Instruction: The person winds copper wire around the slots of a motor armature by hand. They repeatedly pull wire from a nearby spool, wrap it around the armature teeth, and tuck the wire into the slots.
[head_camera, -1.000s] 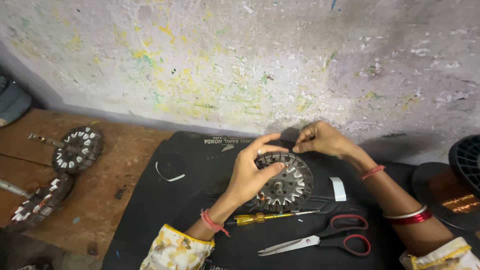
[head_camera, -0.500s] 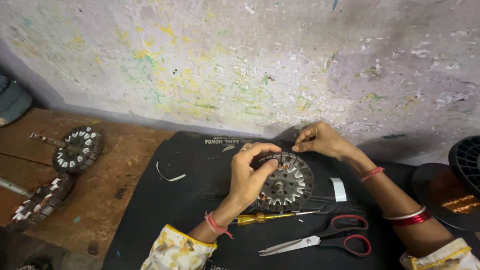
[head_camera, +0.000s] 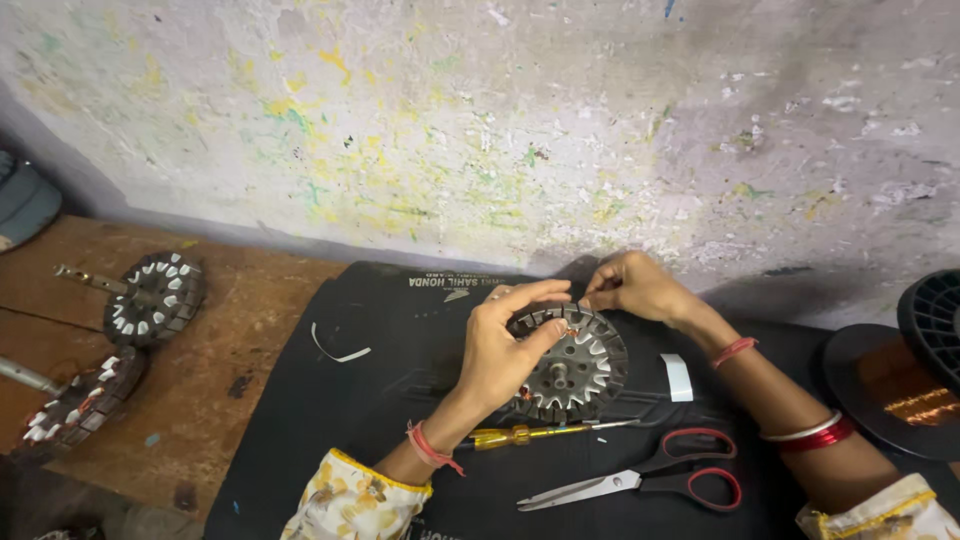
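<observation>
Centrally, a round slotted metal stator (head_camera: 572, 362) lies flat on a black mat (head_camera: 330, 420) spread over the wooden worktop (head_camera: 230, 310), close beneath a paint-flecked wall (head_camera: 480, 120). Left hand (head_camera: 505, 345): it rests over the near-left part of the stator, wrist banded with a red thread, thumb and forefinger brought together at the stator's upper rim, where they pinch what appears to be a strand of copper wire (head_camera: 570, 328); the strand is too fine to trace further. Right hand (head_camera: 635, 285): it sits at the far edge of the stator, fingers (head_camera: 598, 292) curled and closed at the rim just beside those of the left hand; what they grip cannot be made out. Red bangles circle the right forearm.

On the mat nearer the person, a screwdriver with a yellow handle (head_camera: 530, 435) lies just below the stator, its shaft pointing right. Red-handled scissors (head_camera: 650, 478), blades closed, lie beyond it toward the right. A small white strip (head_camera: 677, 377) lies just right of the stator, and a curved white sliver (head_camera: 338, 350) lies well to its left on the mat. Two further stators on shafts (head_camera: 150, 298) (head_camera: 75, 405) rest on the bare wood at the left. At the right edge, a black spool of copper wire (head_camera: 900, 385) stands partly out of view.
</observation>
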